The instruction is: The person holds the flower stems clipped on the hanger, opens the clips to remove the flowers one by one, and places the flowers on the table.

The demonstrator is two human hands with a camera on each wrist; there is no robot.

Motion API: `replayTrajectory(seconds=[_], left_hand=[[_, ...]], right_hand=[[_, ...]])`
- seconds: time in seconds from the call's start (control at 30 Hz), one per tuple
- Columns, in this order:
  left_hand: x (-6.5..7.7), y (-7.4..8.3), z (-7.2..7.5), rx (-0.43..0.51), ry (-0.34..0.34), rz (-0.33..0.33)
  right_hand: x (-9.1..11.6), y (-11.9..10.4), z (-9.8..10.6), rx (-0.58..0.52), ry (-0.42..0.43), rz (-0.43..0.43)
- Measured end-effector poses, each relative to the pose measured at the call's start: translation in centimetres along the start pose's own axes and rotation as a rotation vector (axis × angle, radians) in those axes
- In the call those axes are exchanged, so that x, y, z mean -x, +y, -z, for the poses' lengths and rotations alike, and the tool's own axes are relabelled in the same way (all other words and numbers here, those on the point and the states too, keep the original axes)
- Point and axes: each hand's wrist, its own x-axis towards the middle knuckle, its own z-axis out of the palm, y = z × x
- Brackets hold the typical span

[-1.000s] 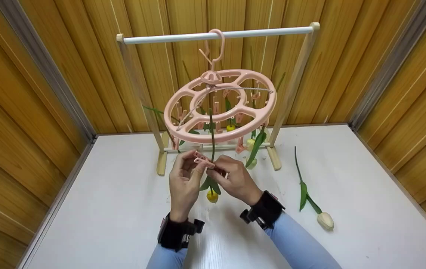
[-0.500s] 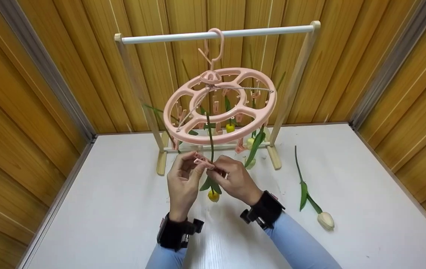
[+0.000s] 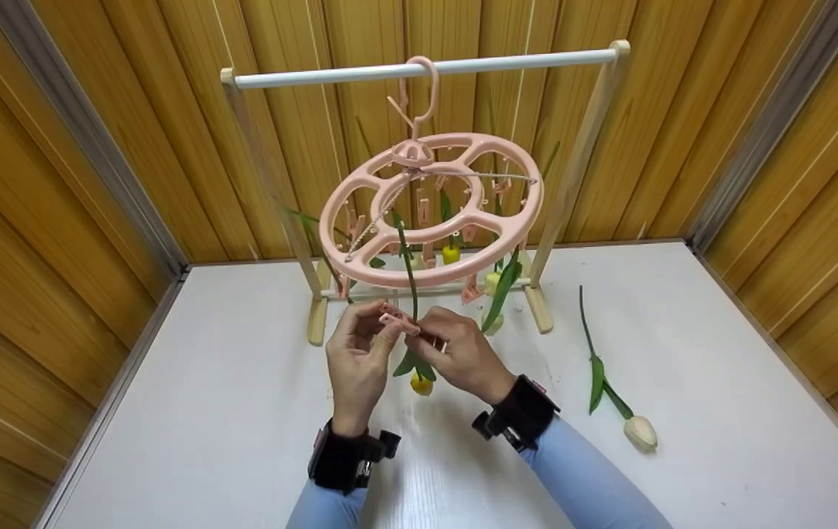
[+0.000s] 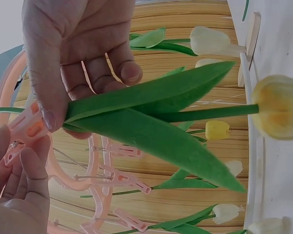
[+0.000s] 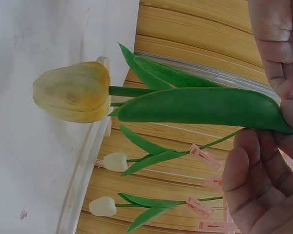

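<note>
A yellow artificial tulip (image 3: 422,383) hangs head down below the hands, its green stem (image 3: 410,283) rising in front of the hanger's rim. My left hand (image 3: 360,367) pinches a pink clothes peg (image 3: 399,320) between thumb and fingers. In the left wrist view the peg (image 4: 28,129) lies across the stem just above the leaves (image 4: 156,141). My right hand (image 3: 459,353) pinches the tulip's stem right beside the peg. Seen in the right wrist view, the pale yellow bloom (image 5: 73,92) points away from the fingers.
A round pink drying hanger (image 3: 419,275) hangs by its hook from a white rail (image 3: 522,62) on a wooden stand. Other tulips, such as a yellow one (image 3: 450,254), hang from its pegs. A white tulip (image 3: 639,433) lies on the white table (image 3: 713,367) at right.
The tulip's stem top has leaned to the left and its bloom has shifted slightly right. Left hand and peg have moved slightly left; the right hand stays nearly still.
</note>
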Motion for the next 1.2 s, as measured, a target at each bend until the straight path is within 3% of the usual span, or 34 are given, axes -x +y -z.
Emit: replayTrajectory(seconds=[0.53, 1.2], left_hand=[[0.01, 0.00, -0.04, -0.009, 0.011, 0.003], [-0.06, 0.05, 0.13, -0.017, 0.018, 0.015]], right_hand=[[0.11, 0.28, -0.10, 0.015, 0.013, 0.029], [0.13, 0.20, 0.19, 0.034, 0.001, -0.003]])
